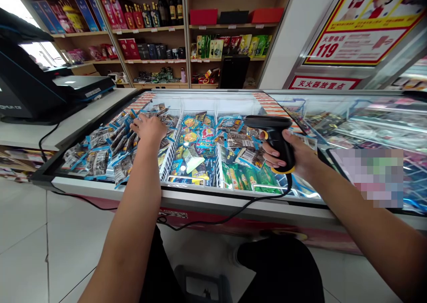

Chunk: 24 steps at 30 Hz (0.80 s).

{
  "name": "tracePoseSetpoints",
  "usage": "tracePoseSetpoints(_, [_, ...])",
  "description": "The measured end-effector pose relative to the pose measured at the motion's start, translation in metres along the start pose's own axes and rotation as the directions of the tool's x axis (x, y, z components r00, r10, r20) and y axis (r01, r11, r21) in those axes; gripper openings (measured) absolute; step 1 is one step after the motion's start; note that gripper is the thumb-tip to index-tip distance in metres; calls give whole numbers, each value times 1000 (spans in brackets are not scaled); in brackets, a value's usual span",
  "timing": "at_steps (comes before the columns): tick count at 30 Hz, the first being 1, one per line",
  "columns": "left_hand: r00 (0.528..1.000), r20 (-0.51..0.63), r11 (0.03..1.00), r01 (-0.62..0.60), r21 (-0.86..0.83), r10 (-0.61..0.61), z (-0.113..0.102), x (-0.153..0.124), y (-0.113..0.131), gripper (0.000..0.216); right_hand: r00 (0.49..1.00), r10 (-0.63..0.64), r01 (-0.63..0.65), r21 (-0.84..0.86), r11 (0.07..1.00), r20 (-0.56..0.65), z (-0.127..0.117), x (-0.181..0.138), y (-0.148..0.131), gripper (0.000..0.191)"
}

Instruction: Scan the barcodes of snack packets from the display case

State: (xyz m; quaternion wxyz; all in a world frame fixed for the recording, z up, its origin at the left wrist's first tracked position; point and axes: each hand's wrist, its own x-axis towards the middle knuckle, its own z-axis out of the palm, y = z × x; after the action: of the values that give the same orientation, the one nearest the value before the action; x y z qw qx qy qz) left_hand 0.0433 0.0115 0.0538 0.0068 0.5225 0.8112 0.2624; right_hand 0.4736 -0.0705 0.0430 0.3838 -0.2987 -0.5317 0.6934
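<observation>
My right hand [293, 156] is wrapped round the handle of a black barcode scanner [273, 136], held over the open chest freezer [213, 191]. The scanner's black cable [220, 220] hangs down in front of the freezer. My left hand [148, 127] reaches into the freezer's left section and rests on a heap of blue-edged ice cream packets [103, 149]; its fingers curl down onto them, and I cannot see whether it grips one. Colourful packets [200, 147] fill the middle wire baskets.
A white counter [40, 131] with a black till screen [23, 82] stands at the left. Sliding glass lids [367, 129] cover the freezer's right part. Wooden shelves [156, 27] of boxes and bottles line the back wall. White tiled floor lies below.
</observation>
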Motion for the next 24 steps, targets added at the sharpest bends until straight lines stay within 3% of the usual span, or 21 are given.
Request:
tracePoseSetpoints(5, [995, -55, 989, -95, -117, 89, 0, -2, 4, 37, 1000, -17, 17, -15, 1000, 3, -1, -1, -1, 57])
tracePoseSetpoints(8, [951, -178, 933, -290, -216, 254, -1, -11, 17, 31, 1000, -26, 26, -30, 999, 2, -2, -1, -1, 55])
tracePoseSetpoints(11, [838, -238, 800, -541, -258, 490, 3, -27, 42, 35, 999, -42, 43, -45, 998, 24, -4, 1, 1, 54])
tracePoseSetpoints(15, [642, -200, 562, -754, -339, 740, 18, -50, 69, 26, 1000, -24, 25, -46, 999, 16, -5, 1, 2, 59])
tracePoseSetpoints(17, [562, -163, 464, -788, -405, 811, 25, -56, 73, 21, 1000, -17, 17, -43, 999, 5, -4, 1, 2, 58])
tracePoseSetpoints(19, [526, -133, 415, -781, -467, 840, 30, -58, 73, 15, 1000, -30, 30, -36, 999, 9, -4, 0, 1, 57])
tracePoseSetpoints(24, [544, -172, 321, -690, -649, 821, 32, -57, 71, 16, 998, 50, -50, -11, 999, 44, -8, 0, 2, 53])
